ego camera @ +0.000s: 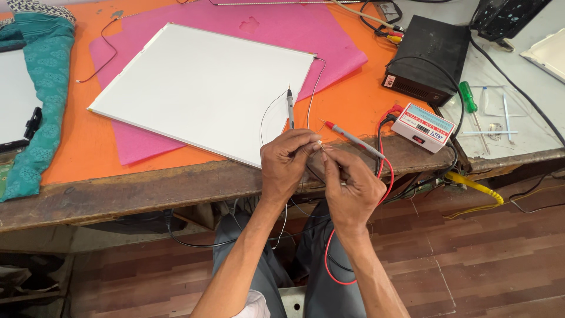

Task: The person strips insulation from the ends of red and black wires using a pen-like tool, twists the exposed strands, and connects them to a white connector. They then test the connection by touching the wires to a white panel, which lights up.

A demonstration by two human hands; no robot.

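The wooden workbench (pixel 147 188) carries an orange sheet (pixel 353 106), and on that a pink sheet (pixel 282 26). One white rectangular panel (pixel 200 88) lies flat on the pink sheet and serves as the reference point. Thin wires (pixel 266 112) leave the panel's near right corner and run down to the hands.

Right of the panel stands one black box (pixel 426 56). Nearer than that box, still right of the panel, sits one small white tester (pixel 424 126) with red and black leads (pixel 385 171) attached. Further right lies one green-handled screwdriver (pixel 468 97).

Two probes are in view. The grey probe (pixel 290 109) lies on the panel's near right corner, tip pointing away. The red probe (pixel 353 138) lies just right of that corner, over the bench edge.

The left hand (pixel 285 165) and right hand (pixel 350 188) meet directly in front of the panel's near right corner. The fingertips of both hands are pressed together, pinching a small wire end (pixel 321 144) between them. The pinched end is too small to identify further.
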